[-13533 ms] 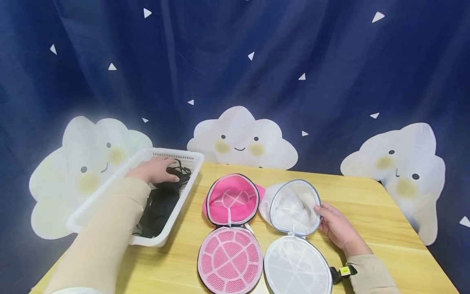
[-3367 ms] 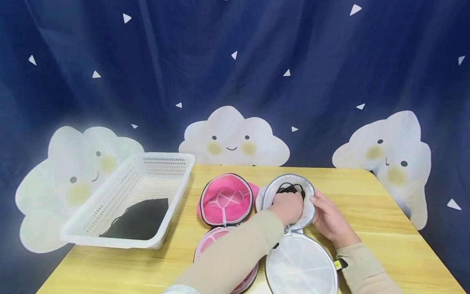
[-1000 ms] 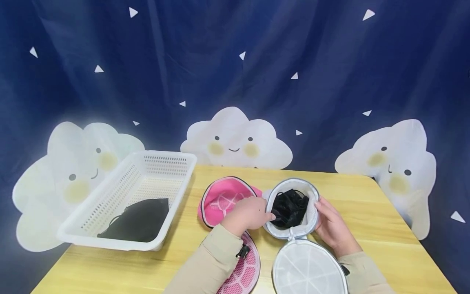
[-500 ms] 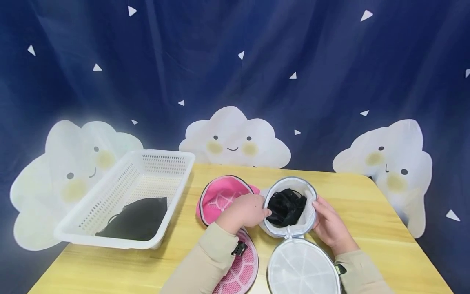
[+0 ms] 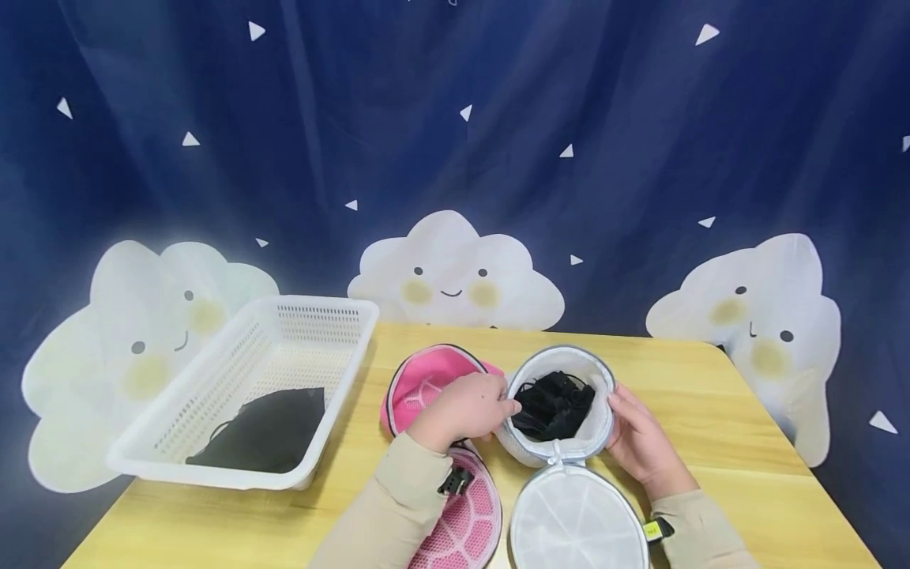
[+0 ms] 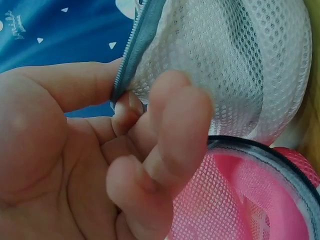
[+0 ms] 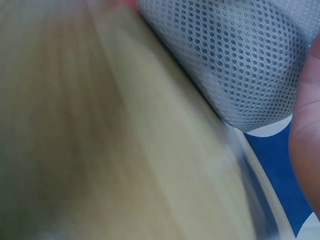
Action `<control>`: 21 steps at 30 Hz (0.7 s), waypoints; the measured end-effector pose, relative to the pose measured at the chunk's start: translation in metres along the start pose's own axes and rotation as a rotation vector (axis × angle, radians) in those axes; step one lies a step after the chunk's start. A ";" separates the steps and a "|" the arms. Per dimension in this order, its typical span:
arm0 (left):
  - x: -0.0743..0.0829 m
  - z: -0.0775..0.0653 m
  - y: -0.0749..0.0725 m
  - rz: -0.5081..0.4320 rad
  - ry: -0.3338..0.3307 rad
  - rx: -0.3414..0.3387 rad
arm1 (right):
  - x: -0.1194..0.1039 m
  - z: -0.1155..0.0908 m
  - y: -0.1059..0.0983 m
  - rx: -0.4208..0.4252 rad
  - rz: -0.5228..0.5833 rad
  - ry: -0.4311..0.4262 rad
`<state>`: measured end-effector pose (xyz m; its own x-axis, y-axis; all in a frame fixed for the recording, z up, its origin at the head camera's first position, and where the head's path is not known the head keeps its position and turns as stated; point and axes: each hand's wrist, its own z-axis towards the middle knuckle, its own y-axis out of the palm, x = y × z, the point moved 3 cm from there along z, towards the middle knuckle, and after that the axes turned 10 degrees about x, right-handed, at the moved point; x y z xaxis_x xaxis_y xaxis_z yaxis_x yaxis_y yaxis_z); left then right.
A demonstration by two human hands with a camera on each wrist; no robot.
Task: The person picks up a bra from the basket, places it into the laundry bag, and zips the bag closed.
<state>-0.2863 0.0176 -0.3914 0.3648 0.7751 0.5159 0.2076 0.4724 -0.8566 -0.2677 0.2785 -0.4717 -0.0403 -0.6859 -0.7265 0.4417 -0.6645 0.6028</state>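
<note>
A white mesh laundry bag (image 5: 528, 454) stands with its round zipped mouth facing up. A bunched black cloth item (image 5: 553, 407) with thin straps lies inside it. My left hand (image 5: 465, 407) pinches the zipped rim on the left between thumb and index finger; the other fingers curl loosely outside the mesh (image 6: 210, 55). On the opposite side my right hand (image 5: 643, 442) holds the rim, thumb at the edge and fingers against the outer wall. The white lid (image 5: 579, 518) hangs open toward me, flat on the table.
A pink mesh laundry bag (image 5: 426, 367), also unzipped, stands left of the white one, its lid (image 5: 465, 518) partly under my left arm. Farther left, a white plastic basket (image 5: 355, 332) holds black cloth (image 5: 266, 431). A dark blue curtain (image 5: 455, 158) hangs behind the wooden table (image 5: 718, 411).
Earlier, my left hand reached into the basket, then into the white bag. The black item now lies in that bag, and my left hand has moved out to its rim. Recently little has shifted.
</note>
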 end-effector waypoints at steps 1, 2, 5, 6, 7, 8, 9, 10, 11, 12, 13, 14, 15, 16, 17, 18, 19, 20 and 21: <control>0.000 0.000 -0.001 -0.014 0.007 0.003 | -0.001 0.000 0.000 0.002 -0.002 -0.004; -0.001 0.001 -0.002 -0.033 0.011 0.005 | -0.001 -0.001 0.000 0.006 -0.004 -0.008; -0.002 0.002 -0.004 -0.107 0.023 0.007 | -0.002 -0.001 -0.001 -0.013 0.003 -0.011; -0.003 0.002 -0.005 -0.133 0.028 0.009 | -0.003 -0.001 -0.001 -0.022 0.006 -0.010; -0.004 0.003 -0.006 -0.156 0.034 0.011 | -0.003 -0.001 -0.001 -0.031 0.008 -0.008; -0.004 0.003 -0.007 -0.183 0.042 0.014 | -0.003 0.000 -0.001 -0.037 0.011 -0.005; -0.005 0.004 -0.007 -0.204 0.052 0.019 | -0.004 0.000 0.000 -0.044 0.014 -0.004; -0.005 0.005 -0.008 -0.227 0.061 0.022 | -0.004 0.000 0.000 -0.047 0.015 -0.004; -0.006 0.006 -0.008 -0.251 0.069 0.025 | -0.005 0.000 0.001 -0.051 0.017 -0.005; -0.007 0.006 -0.009 -0.286 0.070 0.028 | -0.005 0.000 0.001 -0.055 0.017 -0.006; -0.007 0.007 -0.009 -0.327 0.067 0.029 | -0.006 -0.001 0.001 -0.054 0.018 -0.008; -0.008 0.008 -0.010 -0.368 0.064 0.033 | -0.007 0.000 0.002 -0.056 0.017 -0.011; -0.009 0.008 -0.011 -0.406 0.061 0.037 | -0.008 0.000 0.002 -0.056 0.017 -0.015; -0.009 0.009 -0.011 -0.446 0.053 0.041 | -0.010 0.000 0.002 -0.056 0.015 -0.018; -0.010 0.009 -0.012 -0.483 0.046 0.047 | -0.012 0.000 0.003 -0.058 0.015 -0.020; -0.011 0.009 -0.013 -0.514 0.039 0.053 | -0.013 0.000 0.003 -0.060 0.012 -0.019; -0.011 0.009 -0.014 -0.535 0.034 0.061 | -0.015 0.000 0.004 -0.061 0.011 -0.020; -0.011 0.009 -0.015 -0.548 0.030 0.071 | -0.017 0.000 0.004 -0.065 0.009 -0.022; -0.011 0.009 -0.017 -0.562 0.027 0.082 | -0.019 0.000 0.004 -0.067 0.011 -0.024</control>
<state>-0.3020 0.0048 -0.3828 0.2423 0.3846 0.8907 0.3057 0.8410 -0.4463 -0.2649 0.2893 -0.4554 -0.0558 -0.7006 -0.7114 0.5009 -0.6360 0.5871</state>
